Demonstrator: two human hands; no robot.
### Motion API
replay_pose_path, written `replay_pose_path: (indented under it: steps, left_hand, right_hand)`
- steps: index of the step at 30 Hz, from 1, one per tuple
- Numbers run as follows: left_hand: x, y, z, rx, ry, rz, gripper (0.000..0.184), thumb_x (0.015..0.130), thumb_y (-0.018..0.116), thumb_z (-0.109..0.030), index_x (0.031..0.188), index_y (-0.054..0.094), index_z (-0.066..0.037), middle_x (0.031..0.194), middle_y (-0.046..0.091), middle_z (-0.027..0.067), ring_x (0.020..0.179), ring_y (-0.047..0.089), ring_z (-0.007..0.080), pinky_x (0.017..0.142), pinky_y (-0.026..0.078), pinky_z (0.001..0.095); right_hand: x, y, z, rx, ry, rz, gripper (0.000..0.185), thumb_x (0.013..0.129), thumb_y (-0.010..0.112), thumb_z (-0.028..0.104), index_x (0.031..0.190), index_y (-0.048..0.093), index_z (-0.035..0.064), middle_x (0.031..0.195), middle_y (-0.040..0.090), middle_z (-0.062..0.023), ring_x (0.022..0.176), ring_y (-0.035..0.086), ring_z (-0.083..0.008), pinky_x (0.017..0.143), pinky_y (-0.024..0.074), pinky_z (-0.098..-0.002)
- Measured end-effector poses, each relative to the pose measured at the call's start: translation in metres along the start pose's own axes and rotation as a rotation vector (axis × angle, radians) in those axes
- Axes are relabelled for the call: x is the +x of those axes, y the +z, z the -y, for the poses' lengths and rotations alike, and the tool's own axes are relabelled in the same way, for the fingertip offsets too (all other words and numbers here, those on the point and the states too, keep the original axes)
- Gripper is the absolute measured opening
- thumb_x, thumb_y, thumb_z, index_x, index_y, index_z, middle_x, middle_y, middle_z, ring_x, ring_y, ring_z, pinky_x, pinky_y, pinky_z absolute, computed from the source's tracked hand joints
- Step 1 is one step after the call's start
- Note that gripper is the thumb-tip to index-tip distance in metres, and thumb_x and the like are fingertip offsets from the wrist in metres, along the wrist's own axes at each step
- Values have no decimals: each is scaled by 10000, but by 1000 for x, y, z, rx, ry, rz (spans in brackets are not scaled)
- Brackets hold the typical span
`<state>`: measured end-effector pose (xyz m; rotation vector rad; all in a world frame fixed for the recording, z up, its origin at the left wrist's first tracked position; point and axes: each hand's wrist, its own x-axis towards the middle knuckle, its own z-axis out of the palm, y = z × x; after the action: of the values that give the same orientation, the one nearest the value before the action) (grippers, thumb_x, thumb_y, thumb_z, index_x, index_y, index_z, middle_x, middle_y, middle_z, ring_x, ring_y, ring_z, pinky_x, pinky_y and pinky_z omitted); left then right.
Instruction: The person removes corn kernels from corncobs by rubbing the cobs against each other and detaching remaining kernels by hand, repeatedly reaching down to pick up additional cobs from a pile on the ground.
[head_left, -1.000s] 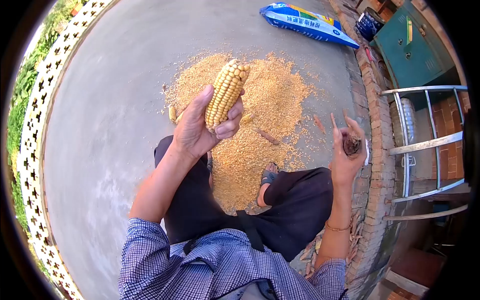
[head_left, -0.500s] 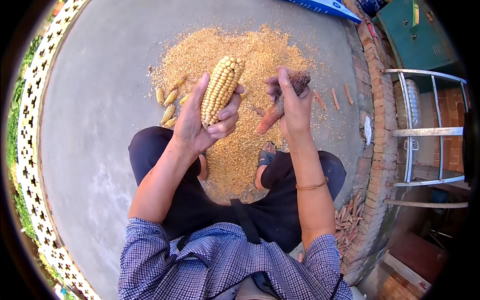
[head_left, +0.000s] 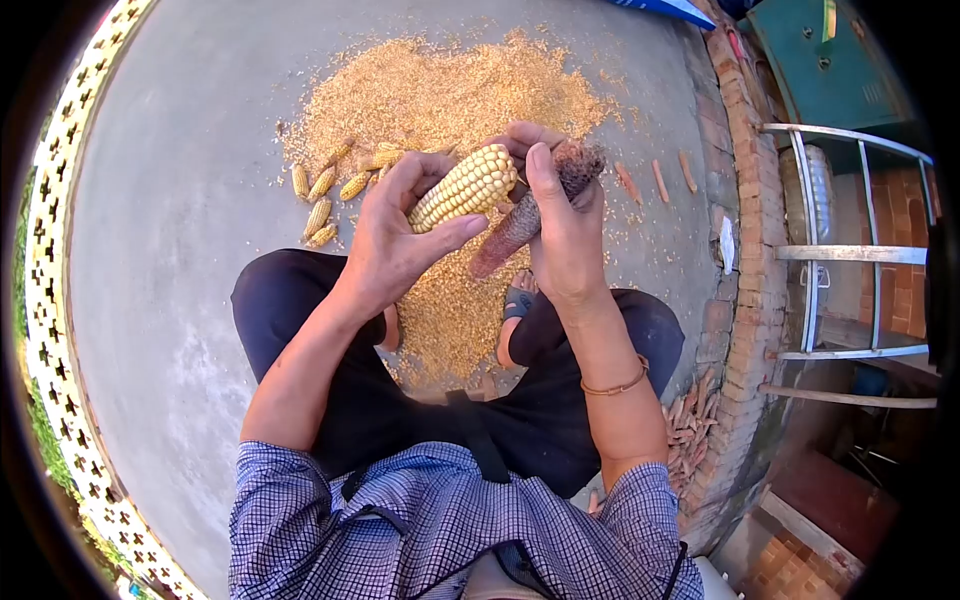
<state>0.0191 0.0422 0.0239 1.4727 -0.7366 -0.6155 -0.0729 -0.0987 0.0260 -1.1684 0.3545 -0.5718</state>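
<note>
My left hand [head_left: 395,235] is wrapped round a yellow corn cob [head_left: 465,188] full of kernels, its tip pointing up and right. In my right hand [head_left: 568,225] is a bare reddish-brown cob [head_left: 520,225], slanting down to the left. The two cobs are close together, and the fingertips of my right hand reach behind the yellow one. Below them a broad pile of loose kernels [head_left: 440,95] covers part of the grey floor [head_left: 180,220]. Several smaller corn cobs [head_left: 318,213] lie at the pile's left edge.
Bare cobs [head_left: 660,181] lie right of the pile, and more are heaped by the low brick edge [head_left: 750,220]. A metal rail frame [head_left: 850,253] and a green cabinet [head_left: 825,65] stand at the right. A pierced wall [head_left: 65,300] runs along the left.
My right hand has come in from the far right with the bare cob, now beside the yellow one. My left hand has tilted the yellow cob rightward. The view has shifted, showing more small cobs.
</note>
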Motion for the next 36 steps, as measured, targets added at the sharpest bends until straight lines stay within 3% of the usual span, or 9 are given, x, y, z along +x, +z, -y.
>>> replay_pose_path:
  steps: [12,14,16,18,19,21,26,31,36]
  left_hand:
    - [1,4,8,302,-67,138,385,819,767,-141,1113,587,31,876,626,45,818,575,94,710,480,277]
    - [0,6,7,374,-33,106,353,810,767,-129,1068,586,30,832,619,57,772,561,88,677,474,284]
    - [0,7,16,475,40,76,366,786,765,-114,1073,580,19,818,628,92,741,600,143,670,487,313]
    - [-3,8,23,639,117,81,406,758,764,-104,1099,573,5,820,636,129,741,632,217,669,498,348]
    - [-5,9,24,754,159,100,440,742,764,-102,1123,568,-3,830,640,147,755,644,263,672,502,369]
    - [-8,13,16,863,206,138,570,690,763,-98,1212,543,-37,865,642,195,827,639,384,688,510,436]
    - [-9,12,26,989,263,165,505,702,753,-109,1145,518,-51,904,628,137,820,640,341,667,511,438]
    - [-11,15,27,1014,310,143,565,718,763,-73,1238,542,-57,944,655,143,839,655,329,702,521,393]
    - [-5,25,29,440,-8,184,427,827,742,-124,1184,565,28,966,689,126,887,659,161,767,503,313]
  right_hand:
    - [-2,-2,1,7,53,20,298,1004,539,231,1184,560,-6,1083,658,-122,1007,615,-175,907,507,-338]
    - [-3,1,2,-37,58,26,322,972,600,236,1167,559,-17,1032,655,-94,886,618,-126,680,524,-268]
    - [-3,3,2,-100,84,22,325,951,640,236,1140,565,-18,984,650,-69,797,613,-95,586,526,-233]
    - [-6,5,0,-184,137,5,299,941,658,229,1103,577,-9,940,644,-46,739,601,-83,626,512,-232]
    - [-3,7,-16,-323,-112,-31,213,923,680,179,1000,602,-3,854,629,-16,668,568,-66,638,483,-236]
    - [-1,9,-24,-360,-104,-104,169,907,689,138,941,611,-7,806,631,-15,668,560,-61,615,475,-247]
    - [4,3,-29,-431,-103,-195,74,886,659,28,852,612,-18,711,644,-40,647,597,-83,595,472,-257]
    - [8,-14,1,-55,284,-158,111,900,665,90,954,618,5,743,664,-109,681,688,-234,632,571,-327]
    - [10,-27,4,111,268,-15,137,903,676,141,934,637,13,823,684,-110,778,671,-193,688,552,-314]
